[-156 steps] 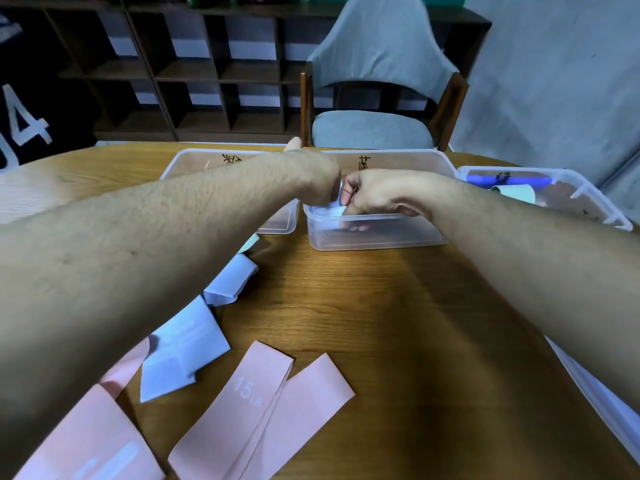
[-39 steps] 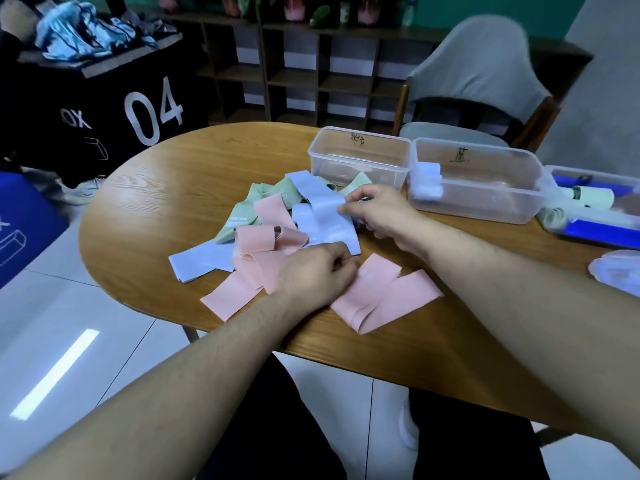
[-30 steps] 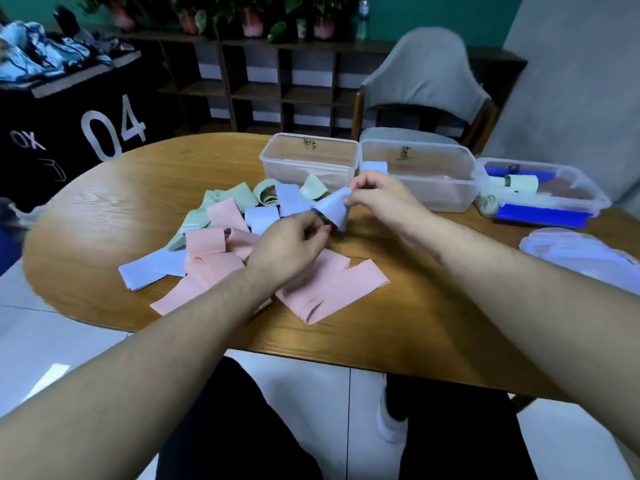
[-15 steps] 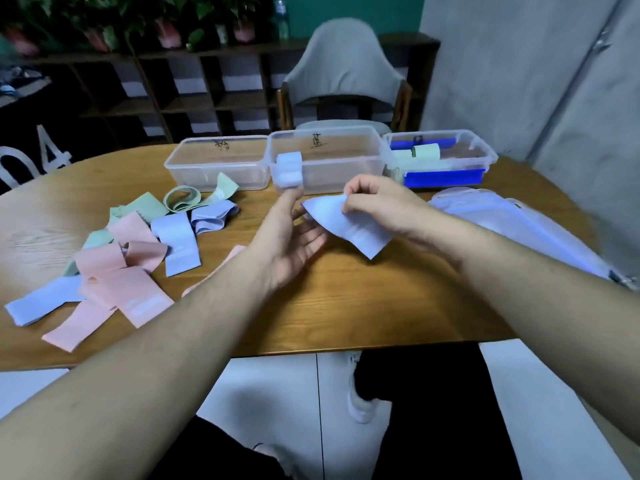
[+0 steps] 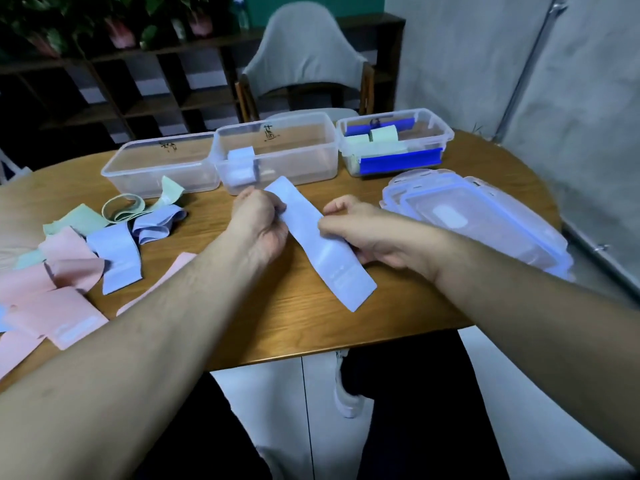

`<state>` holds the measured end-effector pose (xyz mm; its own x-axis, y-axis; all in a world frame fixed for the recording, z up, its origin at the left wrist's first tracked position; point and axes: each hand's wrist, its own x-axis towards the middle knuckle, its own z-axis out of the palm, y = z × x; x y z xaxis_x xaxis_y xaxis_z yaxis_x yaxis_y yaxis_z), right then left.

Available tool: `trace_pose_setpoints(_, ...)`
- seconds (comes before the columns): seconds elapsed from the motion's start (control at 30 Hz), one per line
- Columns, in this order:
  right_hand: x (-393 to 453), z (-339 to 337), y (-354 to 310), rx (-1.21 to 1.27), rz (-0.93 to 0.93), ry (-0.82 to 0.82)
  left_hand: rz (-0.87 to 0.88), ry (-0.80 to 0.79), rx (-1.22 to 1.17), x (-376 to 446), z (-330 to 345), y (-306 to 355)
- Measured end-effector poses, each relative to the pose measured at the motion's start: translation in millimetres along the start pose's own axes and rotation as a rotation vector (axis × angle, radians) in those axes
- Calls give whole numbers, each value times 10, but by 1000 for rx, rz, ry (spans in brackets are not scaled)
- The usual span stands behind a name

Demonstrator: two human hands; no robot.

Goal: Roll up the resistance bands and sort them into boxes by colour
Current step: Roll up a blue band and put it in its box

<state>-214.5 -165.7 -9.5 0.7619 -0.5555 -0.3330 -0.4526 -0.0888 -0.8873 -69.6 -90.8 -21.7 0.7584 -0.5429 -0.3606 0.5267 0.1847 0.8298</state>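
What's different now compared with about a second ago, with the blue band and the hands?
The blue band has left the pile and now lies stretched flat between both hands. The left hand grips its far end; the right hand pinches its middle. The three boxes stay put, one blue roll still in the middle box.

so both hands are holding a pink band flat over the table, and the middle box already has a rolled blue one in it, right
Not quite. The band held by the left hand and the right hand is light blue, not pink; the pink bands lie loose at the left of the table. The head view shows this. The middle box does hold a rolled blue band.
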Motion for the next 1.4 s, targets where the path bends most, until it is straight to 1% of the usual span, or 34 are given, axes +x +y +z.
trace_pose_setpoints(0.13,105,6,71,40,13,20,18,-38,84,22,194,-63)
trace_pose_setpoints(0.27,159,-13,140,69,49,-57,59,-136,294,102,321,-151)
trace_pose_setpoints(0.33,167,-32,153,-12,70,-51,72,-143,408,188,317,-210)
trace_pose_setpoints(0.43,157,-63,140,-206,71,-46,98,-171,544,301,244,-269)
trace_pose_setpoints(0.53,167,-66,119,-360,65,-33,144,-172,593,394,152,-264)
trace_pose_setpoints(0.6,177,-46,97,-391,74,-31,153,-193,571,410,123,-241)
trace_pose_setpoints(0.67,181,-15,77,-396,78,-39,168,-216,564,405,105,-218)
trace_pose_setpoints(0.73,190,8,67,-371,78,-44,189,-210,655,423,97,-203)
trace_pose_setpoints(0.83,193,61,65,-169,97,-38,194,-193,827,374,65,-175)
trace_pose_setpoints(0.9,178,86,60,-69,95,28,210,-192,863,308,63,-160)
trace_pose_setpoints(0.97,193,83,86,-23,82,84,269,-217,936,223,39,-180)
trace_pose_setpoints(1.0,177,89,103,-42,77,103,317,-237,986,170,-11,-208)
trace_pose_setpoints(1.13,35,43,134,-307,55,194,523,-340,1133,-5,-300,-357)
trace_pose_setpoints(1.2,-85,1,163,-308,64,181,620,-391,1218,-92,-458,-434)
trace_pose_setpoints(1.27,-209,-32,215,-253,48,125,680,-455,1307,-215,-579,-479)
trace_pose_setpoints(1.33,-325,-41,295,-236,-9,74,713,-544,1347,-364,-664,-494)
trace_pose_setpoints(1.4,-403,-30,409,-262,-105,76,743,-631,1349,-489,-714,-508)
